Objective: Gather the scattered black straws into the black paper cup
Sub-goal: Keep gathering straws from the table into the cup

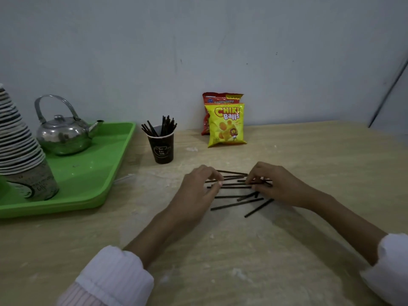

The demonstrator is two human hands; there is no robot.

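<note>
Several black straws (234, 185) lie scattered on the wooden table (198, 250) between my two hands. My left hand (196, 191) is at their left ends, its fingers curled and its fingertips pinching some of the straws. My right hand (276, 186) is at the right ends with curled fingers closed over several straws. A few more straws (237, 203) lie loose just in front of the pile. The black paper cup (161, 146) stands upright behind and to the left of my hands, with several straws (163, 127) standing in it.
A green tray (92, 171) on the left carries a metal kettle (64, 135) and a tall stack of paper cups (19, 146). Two snack bags (226, 124) lean against the wall behind the straws.
</note>
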